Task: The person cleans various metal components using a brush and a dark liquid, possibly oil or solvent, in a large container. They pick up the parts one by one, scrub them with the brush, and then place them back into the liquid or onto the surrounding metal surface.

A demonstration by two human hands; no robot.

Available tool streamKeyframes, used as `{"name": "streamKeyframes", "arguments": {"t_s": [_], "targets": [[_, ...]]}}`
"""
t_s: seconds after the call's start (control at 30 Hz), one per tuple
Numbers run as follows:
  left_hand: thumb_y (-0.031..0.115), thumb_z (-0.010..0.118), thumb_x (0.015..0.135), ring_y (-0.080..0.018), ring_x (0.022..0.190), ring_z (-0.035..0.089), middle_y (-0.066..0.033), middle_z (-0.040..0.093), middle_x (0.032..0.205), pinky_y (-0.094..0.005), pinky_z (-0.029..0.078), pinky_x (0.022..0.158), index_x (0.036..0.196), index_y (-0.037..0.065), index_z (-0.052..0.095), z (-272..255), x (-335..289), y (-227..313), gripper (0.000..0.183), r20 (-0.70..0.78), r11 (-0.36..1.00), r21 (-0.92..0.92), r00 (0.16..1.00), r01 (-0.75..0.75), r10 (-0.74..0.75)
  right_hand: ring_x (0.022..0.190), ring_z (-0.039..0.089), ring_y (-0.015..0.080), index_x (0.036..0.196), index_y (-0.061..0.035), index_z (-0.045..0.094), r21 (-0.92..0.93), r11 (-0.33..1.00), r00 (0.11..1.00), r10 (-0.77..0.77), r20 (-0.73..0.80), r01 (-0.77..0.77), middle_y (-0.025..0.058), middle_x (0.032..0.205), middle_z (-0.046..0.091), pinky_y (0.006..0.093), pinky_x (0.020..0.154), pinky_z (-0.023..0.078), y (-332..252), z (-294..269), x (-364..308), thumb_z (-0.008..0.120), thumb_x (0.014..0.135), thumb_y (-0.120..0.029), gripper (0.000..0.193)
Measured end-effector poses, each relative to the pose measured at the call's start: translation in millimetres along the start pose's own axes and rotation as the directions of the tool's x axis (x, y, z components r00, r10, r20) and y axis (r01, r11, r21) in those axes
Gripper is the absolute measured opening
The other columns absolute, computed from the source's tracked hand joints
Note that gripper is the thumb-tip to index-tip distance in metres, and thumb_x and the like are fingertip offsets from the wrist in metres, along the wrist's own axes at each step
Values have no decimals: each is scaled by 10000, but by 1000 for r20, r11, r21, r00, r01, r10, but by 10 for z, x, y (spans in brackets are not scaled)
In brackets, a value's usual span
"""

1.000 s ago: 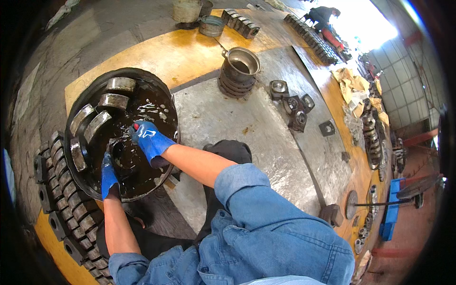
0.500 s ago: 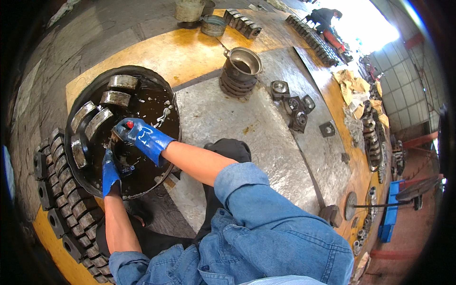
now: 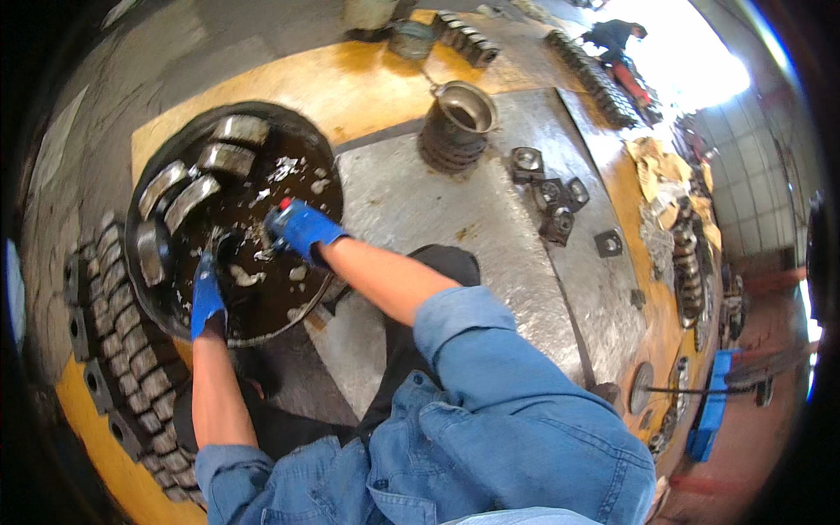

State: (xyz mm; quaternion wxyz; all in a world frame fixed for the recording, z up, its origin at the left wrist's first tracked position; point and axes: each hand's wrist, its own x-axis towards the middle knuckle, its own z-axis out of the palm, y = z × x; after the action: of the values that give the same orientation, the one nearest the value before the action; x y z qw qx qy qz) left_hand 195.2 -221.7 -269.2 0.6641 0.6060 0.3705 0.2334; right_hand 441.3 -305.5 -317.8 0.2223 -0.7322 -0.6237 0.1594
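Note:
My left hand [image 3: 208, 296], in a blue glove, is closed on the edge of a dark curved metal part [image 3: 229, 245] low in a round black basin [image 3: 304, 131]. My right hand [image 3: 306, 230], gloved too, is wrapped round a small tool with a red end [image 3: 285, 203]; its working end is hidden. It is over the basin, to the right of the metal part and apart from it. Dark liquid [image 3: 262, 302] with pale floating scraps and foam fills the basin. Several thick curved metal blocks [image 3: 192, 203] rest along its far left side.
Rows of metal blocks [image 3: 131, 341] line the floor left of the basin. A metal pot [image 3: 464, 109] stands on stacked rings beyond the steel plate [image 3: 420, 210]. Square metal parts [image 3: 549, 194] lie to the right. Another person [image 3: 612, 39] bends down at the far right.
My right hand has moved right, away from the metal part and my left hand. White scraps are now spread over the liquid. The view has shifted slightly.

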Motion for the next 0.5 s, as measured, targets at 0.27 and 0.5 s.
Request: {"name": "streamKeyframes", "arguments": {"t_s": [0.27, 0.5], "targets": [[324, 438, 1130, -241, 1381, 531, -131, 592, 1489, -355, 380, 1181, 1469, -1, 571, -202, -31, -205, 488, -187, 991, 114, 981, 77, -55, 846, 707, 269, 998, -103, 745, 488, 869, 991, 127, -50, -87, 125, 924, 740, 415, 777, 576, -84, -196, 27, 634, 932, -216, 172], [397, 489, 1107, -194, 1090, 625, -84, 698, 1260, -341, 495, 989, 1401, 47, 645, -262, 60, -401, 483, -227, 903, -377, 925, 205, -304, 825, 688, 168, 1132, -91, 752, 599, 758, 963, 253, 95, -258, 54, 936, 756, 335, 757, 567, -83, 131, 266, 662, 1002, -265, 235]]}}
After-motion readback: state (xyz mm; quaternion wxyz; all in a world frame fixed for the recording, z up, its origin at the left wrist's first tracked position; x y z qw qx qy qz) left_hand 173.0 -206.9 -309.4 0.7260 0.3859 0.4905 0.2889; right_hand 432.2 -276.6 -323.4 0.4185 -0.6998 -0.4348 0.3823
